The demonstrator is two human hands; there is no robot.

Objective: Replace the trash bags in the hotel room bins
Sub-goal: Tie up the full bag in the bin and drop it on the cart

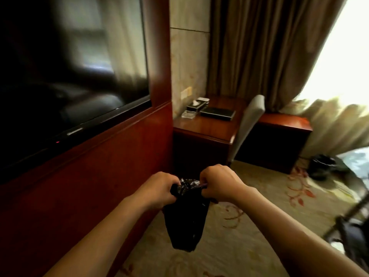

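Observation:
A black trash bag (185,220) hangs in the air in front of me, bunched at its top and drooping toward the carpet. My left hand (159,189) grips the bunched top on its left side. My right hand (218,183) pinches the top on its right side. The two hands are close together at chest height. A dark bin (321,166) with a black liner stands on the carpet at the far right, below the curtain.
A dark television (69,76) on a red wooden wall panel (99,186) fills the left. A wooden desk (207,126) carries a tissue box (196,104), an ashtray and a dark folder. A grey chair (249,124) stands at the desk. Dark metal frame (351,222) at right.

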